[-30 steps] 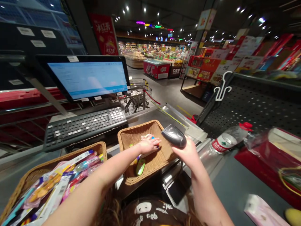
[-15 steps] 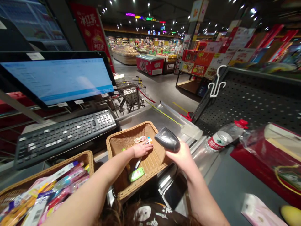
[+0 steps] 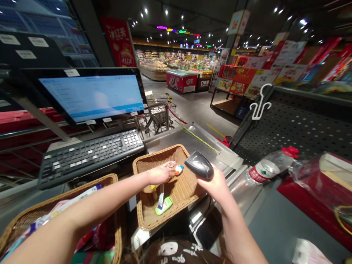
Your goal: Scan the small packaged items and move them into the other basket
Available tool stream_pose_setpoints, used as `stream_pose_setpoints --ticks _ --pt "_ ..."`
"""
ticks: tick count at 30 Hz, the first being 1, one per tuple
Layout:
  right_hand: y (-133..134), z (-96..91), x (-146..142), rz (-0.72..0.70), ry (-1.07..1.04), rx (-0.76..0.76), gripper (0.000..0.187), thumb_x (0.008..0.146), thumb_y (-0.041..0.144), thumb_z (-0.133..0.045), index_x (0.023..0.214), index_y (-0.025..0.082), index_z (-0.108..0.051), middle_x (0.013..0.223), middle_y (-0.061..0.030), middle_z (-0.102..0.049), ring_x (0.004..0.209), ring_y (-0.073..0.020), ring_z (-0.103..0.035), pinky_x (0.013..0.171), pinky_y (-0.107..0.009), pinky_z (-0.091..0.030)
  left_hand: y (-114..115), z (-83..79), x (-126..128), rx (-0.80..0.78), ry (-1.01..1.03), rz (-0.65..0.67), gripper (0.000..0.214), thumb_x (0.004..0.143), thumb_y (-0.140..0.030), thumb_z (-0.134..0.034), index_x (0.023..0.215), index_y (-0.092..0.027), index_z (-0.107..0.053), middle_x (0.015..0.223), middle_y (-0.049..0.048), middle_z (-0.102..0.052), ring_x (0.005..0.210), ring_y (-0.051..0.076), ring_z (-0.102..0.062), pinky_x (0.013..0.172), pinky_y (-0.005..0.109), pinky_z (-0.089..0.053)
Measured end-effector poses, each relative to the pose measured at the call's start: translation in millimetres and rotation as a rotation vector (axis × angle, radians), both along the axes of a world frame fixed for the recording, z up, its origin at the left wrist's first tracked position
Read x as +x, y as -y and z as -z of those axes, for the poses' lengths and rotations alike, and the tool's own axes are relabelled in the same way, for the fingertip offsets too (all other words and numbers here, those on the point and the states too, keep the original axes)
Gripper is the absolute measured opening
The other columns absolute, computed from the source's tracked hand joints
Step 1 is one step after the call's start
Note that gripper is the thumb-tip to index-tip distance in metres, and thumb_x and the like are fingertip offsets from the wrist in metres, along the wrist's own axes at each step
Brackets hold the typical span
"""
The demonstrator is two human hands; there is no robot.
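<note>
In the head view, my right hand is wrapped round the handle of a dark grey barcode scanner. The scanner's head hangs over the right side of a wicker basket. My left hand reaches into that basket with fingers stretched out and slightly apart. Its fingertips are at a small pink item and a small blue, white and orange item, both too small to name. Nearer me in the basket lies a green packaged item with a pale strip beside it.
A second wicker basket with packaged goods stands at the lower left, partly under my left forearm. Behind are a keyboard and monitor. On the right are a clear bottle, a red box and a white hanger.
My view has turned slightly left. My left hand has drawn back a little from the blue, white and orange item, which now shows more fully. My right hand still grips the scanner.
</note>
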State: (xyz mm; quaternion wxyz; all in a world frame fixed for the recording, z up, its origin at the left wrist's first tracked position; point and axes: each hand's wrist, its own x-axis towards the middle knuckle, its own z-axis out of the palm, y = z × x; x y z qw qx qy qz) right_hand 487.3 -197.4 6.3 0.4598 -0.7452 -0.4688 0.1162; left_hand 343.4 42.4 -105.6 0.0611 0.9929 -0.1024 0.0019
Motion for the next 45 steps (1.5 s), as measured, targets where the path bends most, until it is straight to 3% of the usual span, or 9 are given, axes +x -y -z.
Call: stream_pose_setpoints --ticks 4,11,17,24,31,45 --pt "-5.1 -1.5 -8.5 -0.026 0.042 -0.015 0.015 0.065 0.019 -0.062 0.079 0.02 -0.064 0.085 -0.0049 -0.068 0.082 -0.0236 -0.064 0.077 -0.036 -0.051 -0.1 -33.1 -29.5 -0.046 -0.002 -0.027 0.029 0.084 -0.007 -0.049 0.076 -0.024 -0.071 0.123 -0.0024 -0.068 0.136 0.021 -0.041 0.121 0.047 0.003" --pt "-18.7 -8.9 -30.1 -0.042 0.026 0.004 0.025 0.065 0.024 -0.064 0.089 0.019 -0.066 0.092 -0.0066 -0.071 0.088 -0.025 -0.065 0.079 -0.037 -0.051 2.5 -91.0 -84.7 -0.037 0.218 -0.339 0.023 0.086 -0.015 -0.051 0.069 -0.02 -0.066 0.135 0.0032 -0.06 0.139 0.026 -0.036 0.116 0.061 0.002" --pt "-31.4 -14.3 -45.4 -0.027 0.087 0.048 0.022 0.065 0.031 -0.064 0.083 0.018 -0.066 0.086 -0.0064 -0.07 0.081 -0.0238 -0.064 0.075 -0.036 -0.051 -3.8 -115.7 -121.1 0.019 0.401 -0.512 0.025 0.092 -0.022 -0.046 0.074 -0.018 -0.063 0.139 0.0074 -0.056 0.14 0.027 -0.036 0.115 0.065 0.0" --pt "-43.8 -30.2 -62.7 -0.035 0.204 0.097 0.016 0.069 0.035 -0.063 0.075 0.019 -0.063 0.077 -0.0048 -0.067 0.075 -0.0226 -0.062 0.073 -0.035 -0.049 -8.5 -147.0 -155.1 0.001 0.432 -0.703 0.03 0.091 -0.027 -0.042 0.071 -0.018 -0.063 0.137 0.0087 -0.057 0.139 0.031 -0.036 0.113 0.067 -0.003" --pt "-56.3 -41.9 -89.3 -0.122 0.218 0.102 0.02 0.071 0.034 -0.062 0.084 0.019 -0.063 0.081 -0.0049 -0.066 0.076 -0.0222 -0.062 0.075 -0.035 -0.049 -12.3 -160.3 -195.0 -0.002 0.446 -0.849 0.03 0.089 -0.027 -0.042 0.068 -0.019 -0.062 0.138 0.0063 -0.056 0.139 0.03 -0.036 0.112 0.068 -0.007" --pt "-81.0 -53.3 -169.0 -0.32 0.295 0.071 0.006 0.069 0.023 -0.06 0.074 0.019 -0.06 0.078 -0.0042 -0.066 0.076 -0.0211 -0.061 0.071 -0.03 -0.046 -8.1 -166.4 -273.8 -0.097 0.503 -1.104 0.032 0.085 -0.03 -0.041 0.06 -0.019 -0.058 0.136 0.0057 -0.058 0.139 0.03 -0.036 0.11 0.07 -0.013"
